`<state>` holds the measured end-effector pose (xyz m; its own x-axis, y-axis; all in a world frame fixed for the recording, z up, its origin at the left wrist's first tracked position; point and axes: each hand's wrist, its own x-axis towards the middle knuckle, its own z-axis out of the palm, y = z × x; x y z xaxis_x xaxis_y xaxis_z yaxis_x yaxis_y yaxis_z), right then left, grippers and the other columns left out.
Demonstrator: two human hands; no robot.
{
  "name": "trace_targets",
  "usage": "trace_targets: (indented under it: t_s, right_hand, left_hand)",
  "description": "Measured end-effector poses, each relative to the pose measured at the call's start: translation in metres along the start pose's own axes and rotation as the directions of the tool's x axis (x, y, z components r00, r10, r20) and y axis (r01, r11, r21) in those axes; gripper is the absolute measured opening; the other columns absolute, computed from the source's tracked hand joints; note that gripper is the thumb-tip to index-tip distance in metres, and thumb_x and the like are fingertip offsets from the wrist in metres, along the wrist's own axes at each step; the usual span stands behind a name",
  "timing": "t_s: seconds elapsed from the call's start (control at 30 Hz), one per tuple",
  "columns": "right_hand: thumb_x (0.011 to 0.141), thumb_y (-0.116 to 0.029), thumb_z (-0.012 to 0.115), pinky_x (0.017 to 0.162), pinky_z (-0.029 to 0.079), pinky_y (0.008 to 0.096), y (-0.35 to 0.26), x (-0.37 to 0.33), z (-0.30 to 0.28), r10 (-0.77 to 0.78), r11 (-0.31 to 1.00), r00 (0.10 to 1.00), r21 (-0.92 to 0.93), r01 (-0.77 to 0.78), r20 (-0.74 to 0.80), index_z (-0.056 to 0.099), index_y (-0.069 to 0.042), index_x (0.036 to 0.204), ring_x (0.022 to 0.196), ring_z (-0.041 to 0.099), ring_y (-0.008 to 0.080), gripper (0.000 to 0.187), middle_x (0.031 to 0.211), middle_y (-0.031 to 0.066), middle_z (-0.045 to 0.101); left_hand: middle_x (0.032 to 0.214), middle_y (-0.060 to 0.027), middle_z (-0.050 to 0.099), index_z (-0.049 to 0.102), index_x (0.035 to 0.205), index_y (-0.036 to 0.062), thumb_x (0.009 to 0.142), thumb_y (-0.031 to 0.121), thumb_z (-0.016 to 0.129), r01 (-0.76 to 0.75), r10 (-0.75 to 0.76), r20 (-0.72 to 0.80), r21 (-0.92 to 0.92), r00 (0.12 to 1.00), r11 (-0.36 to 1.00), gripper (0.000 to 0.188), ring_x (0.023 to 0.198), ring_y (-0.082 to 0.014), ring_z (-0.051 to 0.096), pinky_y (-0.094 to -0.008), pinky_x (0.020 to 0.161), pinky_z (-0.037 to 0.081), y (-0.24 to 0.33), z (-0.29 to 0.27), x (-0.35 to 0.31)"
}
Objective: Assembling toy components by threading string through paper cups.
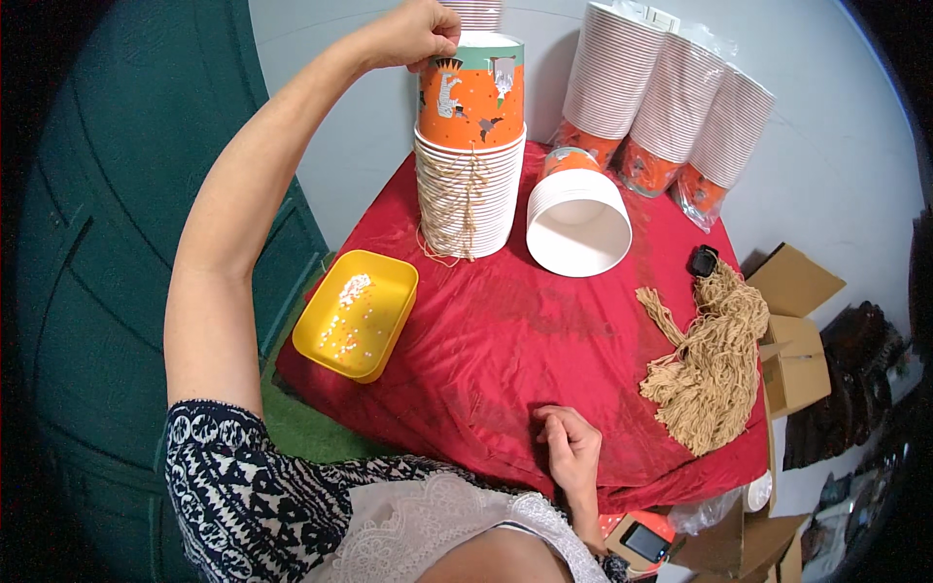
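Observation:
At the far side of the table, my left hand (418,34) is raised, its fingers closed on the top edge of an orange paper bucket (472,102) with a green band and printed figures. That bucket tops a tall stack of nested paper buckets (469,199), whose white rims carry strands of tan twine. My fingertips are partly hidden. My right hand (573,452) rests low on the red tablecloth (486,360) near its front edge, fingers curled in a loose fist with nothing seen in it. Several nested buckets (593,209) lie on their side, white opening toward me.
A yellow tray (398,301) with small white and orange bits sits at left. At right lies a tan twine bundle (714,360) beside a small black object (703,260). Plastic-wrapped bucket stacks (617,73) stand at the back right. Cardboard boxes (797,350) are beyond the table.

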<state>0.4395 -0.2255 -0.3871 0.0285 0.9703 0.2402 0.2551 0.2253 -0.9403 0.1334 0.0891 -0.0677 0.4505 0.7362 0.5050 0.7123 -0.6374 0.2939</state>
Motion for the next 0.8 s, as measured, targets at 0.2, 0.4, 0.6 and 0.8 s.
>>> trace_targets:
  t_s: [0.2,0.4,0.6,0.8]
  right_hand:
    - [0.093,-0.004,0.056,0.064,0.050,0.0280,0.003,-0.001,0.000,-0.013,1.000,1.000,0.005,0.013,0.005,0.069,0.005,0.096,0.067,0.064,0.0159,0.016,0.084,0.0132,0.068]
    - [0.096,-0.004,0.053,0.062,0.048,0.0243,0.004,-0.002,0.000,-0.028,1.000,1.000,0.004,0.028,0.014,0.069,0.006,0.095,0.065,0.061,0.0109,0.019,0.084,0.0090,0.068]
    - [0.096,-0.005,0.053,0.062,0.049,0.0248,0.007,-0.003,-0.001,-0.030,1.000,1.000,-0.007,0.030,0.002,0.068,0.006,0.094,0.066,0.061,0.0116,0.019,0.088,0.0105,0.069]
    - [0.095,-0.005,0.053,0.063,0.049,0.0251,0.004,0.000,-0.003,-0.026,1.000,0.999,0.008,0.025,0.032,0.068,0.007,0.093,0.066,0.061,0.0119,0.019,0.090,0.0116,0.070]
  left_hand:
    - [0.066,-0.0040,0.060,0.066,0.086,0.0000,0.089,0.021,0.066,-0.141,0.166,-0.049,0.335,0.985,0.932,0.021,0.061,-0.0119,0.059,-0.0322,0.056,0.051,-0.011,-0.012,0.016]
    - [0.093,-0.0257,0.067,0.070,0.095,-0.0044,0.093,0.049,0.052,-0.139,0.164,-0.060,0.305,0.985,0.942,0.057,0.087,-0.0322,0.065,-0.0451,0.078,0.050,0.002,-0.002,0.061]
    - [0.142,-0.0241,0.048,0.057,0.135,0.0053,0.088,0.074,0.042,0.130,-0.133,0.099,0.037,0.986,0.991,0.084,0.132,-0.0356,0.047,-0.0474,0.109,0.035,0.008,0.039,0.069]
    - [0.147,-0.0178,0.045,0.051,0.141,0.0072,0.087,0.071,0.048,0.302,-0.278,0.294,-0.037,0.914,0.953,0.083,0.133,-0.0299,0.046,-0.0433,0.111,0.034,0.012,0.043,0.061]
